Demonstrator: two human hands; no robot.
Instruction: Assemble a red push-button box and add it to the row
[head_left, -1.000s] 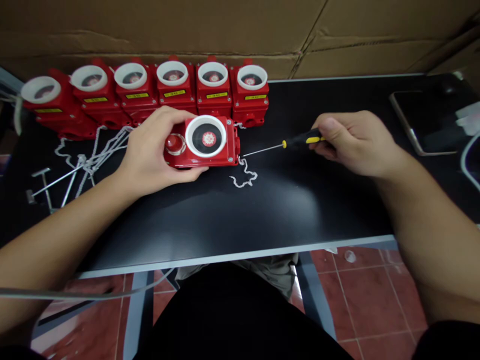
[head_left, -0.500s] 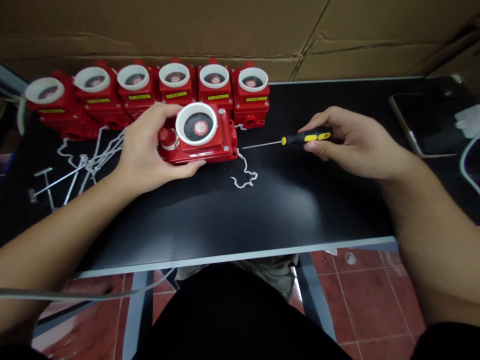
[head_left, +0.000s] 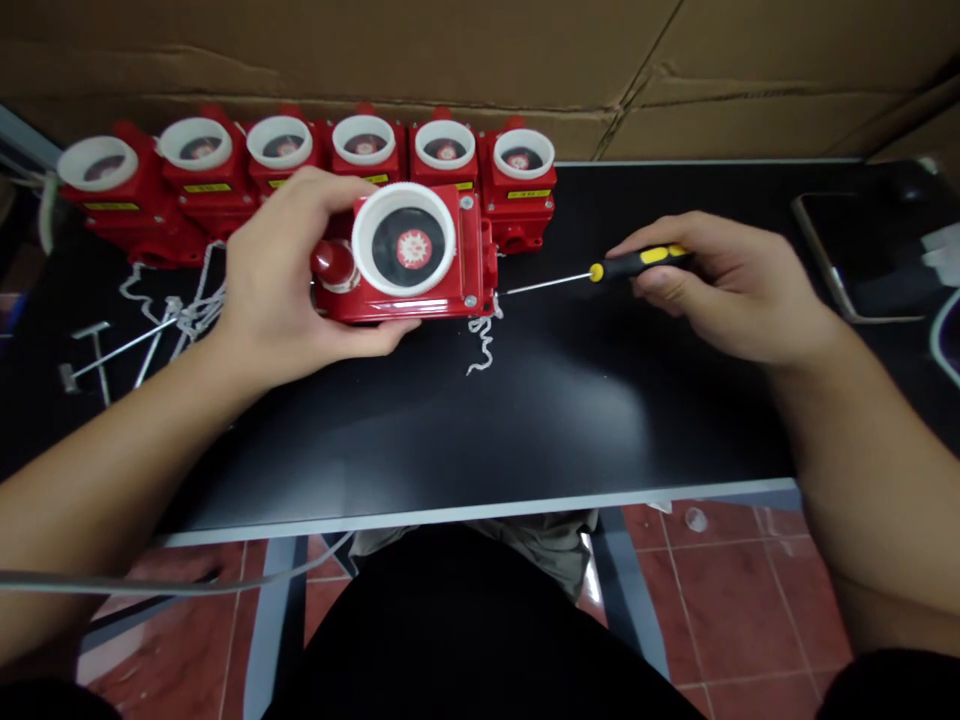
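My left hand (head_left: 274,280) is wrapped round the left end of a red box-shaped device (head_left: 390,304), which has a white round collar and a dark window with a red-and-white emblem. In my right hand (head_left: 731,285) is a screwdriver (head_left: 637,262) with a black-and-yellow handle. Its thin shaft points left, and the tip is at the device's lower right corner, where a white cord (head_left: 484,350) hangs down. Whether the tip touches a screw there is too small to tell.
Behind stands a row of several similar red devices (head_left: 523,205) against cardboard (head_left: 375,60). White cords and metal T-shaped pieces (head_left: 112,352) lie at the left of the black table (head_left: 450,440). A phone-like flat object (head_left: 855,260) lies at the right.
The held device has risen toward me and slightly right, and the cord now hangs bunched below its corner. The screwdriver has shifted right with it, its tip still at that corner.
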